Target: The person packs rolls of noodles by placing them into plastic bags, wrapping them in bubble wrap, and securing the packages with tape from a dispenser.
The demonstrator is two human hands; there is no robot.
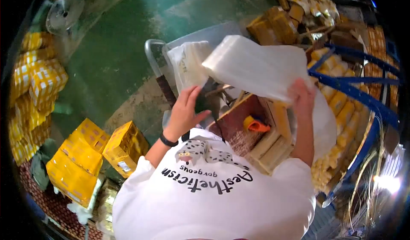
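A long folded length of milky, translucent plastic sheeting (256,65) stretches across the middle, above the cart. My right hand (302,95) grips its right end, and a loose part hangs down beside my forearm. My left hand (185,112), with a black band on the wrist, is apart from the sheeting, to the lower left of its far end. Its fingers are extended and the thumb stands away, with nothing held. Just beyond that hand, a second whitish folded plastic bundle (188,62) rests against the cart.
A cart with a grey tube handle (156,54) stands ahead. An orange object (256,124) lies near wooden pieces (273,150) in front of me. Yellow-wrapped boxes (74,163) are stacked at left. A blue metal frame (354,82) and yellow packages (337,107) stand at right.
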